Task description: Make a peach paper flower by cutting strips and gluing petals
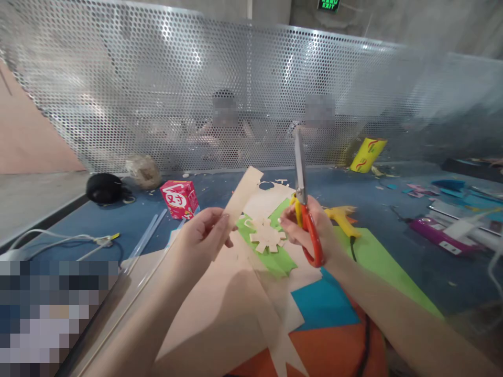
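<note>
A cream paper strip [242,192] slants up and to the right from my left hand [202,233], its lower end pinched between thumb and fingers. My right hand [310,225] grips scissors [301,178] with red and yellow handles, their blades pointing up and looking closed. Between and below the hands lies a cream gear-shaped paper cutout [268,236] with square tabs around its edge. Beneath it is a piece of green paper [280,264]. Large cream paper sheets [212,298] spread under both hands.
A pink drink carton [179,199] stands left, near clear glue sticks [147,235] and a white cable [63,234]. A yellow glue gun [343,221] lies right, by lime paper [387,267]. Blue paper [324,303] covers orange material. A perforated metal screen [251,78] bounds the back.
</note>
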Available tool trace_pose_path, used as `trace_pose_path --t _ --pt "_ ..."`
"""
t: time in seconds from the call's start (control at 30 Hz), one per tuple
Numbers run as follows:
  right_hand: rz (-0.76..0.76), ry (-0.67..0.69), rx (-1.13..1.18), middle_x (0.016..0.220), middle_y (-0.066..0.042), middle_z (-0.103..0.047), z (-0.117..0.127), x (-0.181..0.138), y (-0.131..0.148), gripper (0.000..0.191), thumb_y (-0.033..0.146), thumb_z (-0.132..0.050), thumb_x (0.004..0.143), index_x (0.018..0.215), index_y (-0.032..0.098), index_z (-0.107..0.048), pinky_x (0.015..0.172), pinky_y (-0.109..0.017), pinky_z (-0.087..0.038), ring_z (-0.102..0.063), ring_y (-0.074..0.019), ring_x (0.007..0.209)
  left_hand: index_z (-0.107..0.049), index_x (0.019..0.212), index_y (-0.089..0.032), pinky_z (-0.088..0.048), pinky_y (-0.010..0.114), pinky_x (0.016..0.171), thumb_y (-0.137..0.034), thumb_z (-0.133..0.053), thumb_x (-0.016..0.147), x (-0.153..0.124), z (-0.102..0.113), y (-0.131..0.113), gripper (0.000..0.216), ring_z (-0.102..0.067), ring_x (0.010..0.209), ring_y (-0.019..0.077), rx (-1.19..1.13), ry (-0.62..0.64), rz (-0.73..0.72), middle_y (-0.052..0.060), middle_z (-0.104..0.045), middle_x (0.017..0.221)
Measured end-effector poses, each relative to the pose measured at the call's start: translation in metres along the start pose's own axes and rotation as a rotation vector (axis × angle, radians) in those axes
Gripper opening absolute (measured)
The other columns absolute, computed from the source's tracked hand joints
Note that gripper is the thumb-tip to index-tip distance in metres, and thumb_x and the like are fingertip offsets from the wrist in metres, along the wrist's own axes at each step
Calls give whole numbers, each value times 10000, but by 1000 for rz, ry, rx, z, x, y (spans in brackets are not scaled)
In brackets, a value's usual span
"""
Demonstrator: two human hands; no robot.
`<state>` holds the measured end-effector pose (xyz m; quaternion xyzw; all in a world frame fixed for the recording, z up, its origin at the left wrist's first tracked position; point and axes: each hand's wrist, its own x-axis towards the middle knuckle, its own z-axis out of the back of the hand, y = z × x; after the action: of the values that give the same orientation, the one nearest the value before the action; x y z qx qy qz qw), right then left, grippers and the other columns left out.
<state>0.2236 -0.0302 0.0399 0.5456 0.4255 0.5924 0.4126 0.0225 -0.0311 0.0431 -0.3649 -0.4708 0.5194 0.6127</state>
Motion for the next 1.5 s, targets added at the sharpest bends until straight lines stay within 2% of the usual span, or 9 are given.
trace_pose_path --t 0.17,0.27,0.4,0.5,0.63,0.8,1.03,1.37,1.5 --pt "41 49 -127 684 64 -402 17 4 9 329 316 -642 716 780 237 -330 466 -238 -357 -402 -79 517 -574 754 -200 -319 213 390 -340 -551 765 3 10 -5 142 -434 419 97 -4 -191 -134 -25 -535 547" --pt "-23 165 -340 699 48 -435 22 3 16 267 327 -621 733 778 231 -376 536 -261 -379 -426 -107 579 -581 760 -202 -281 210 349 -351 -555 764 2 14 -9 152 -366 360 68 17 -292 -156 -34 -538 561" --pt "-46 260 -524 736 34 -486 23 1 18 253 319 -656 702 794 224 -439 576 -261 -381 -459 -131 643 -592 774 -190 -259 191 342 -334 -574 764 1 20 -16 146 -342 344 49 4 -432 -161 -74 -452 475" --pt "-67 306 -599 742 26 -503 23 0 16 243 344 -645 715 814 222 -460 571 -253 -392 -490 -143 665 -595 747 -183 -254 191 350 -281 -583 763 3 24 -20 100 -334 349 43 -65 -471 -150 -79 -446 453" --pt "-74 335 -627 796 -1 -563 24 -1 15 256 370 -650 712 838 220 -486 597 -268 -419 -544 -176 731 -584 686 -180 -219 187 338 -283 -584 765 5 26 -18 129 -304 332 44 -141 -433 -158 -84 -376 383" --pt "-94 369 -670 802 -7 -600 21 -4 24 272 381 -660 703 842 219 -492 621 -288 -433 -566 -185 721 -600 677 -192 -251 194 310 -328 -600 735 2 22 -18 148 -311 302 62 -114 -257 -145 -74 -380 376" --pt "-115 357 -676 777 5 -583 17 -5 29 258 361 -662 710 809 217 -472 610 -276 -422 -538 -165 690 -616 673 -196 -246 185 300 -326 -616 706 -4 16 -23 135 -309 314 49 -102 -234 -110 -27 -557 506" --pt "-161 362 -686 736 18 -550 15 -4 29 264 355 -663 706 779 215 -452 560 -252 -390 -489 -140 636 -632 731 -184 -278 173 296 -370 -620 711 -6 14 -22 187 -325 326 48 -84 -193 -97 -14 -581 536" --pt "-183 369 -694 762 6 -574 14 -5 31 256 354 -660 706 782 210 -463 582 -260 -406 -521 -152 664 -631 749 -174 -287 164 294 -364 -601 735 -5 13 -19 194 -342 322 42 -39 -124 -105 -18 -578 534"
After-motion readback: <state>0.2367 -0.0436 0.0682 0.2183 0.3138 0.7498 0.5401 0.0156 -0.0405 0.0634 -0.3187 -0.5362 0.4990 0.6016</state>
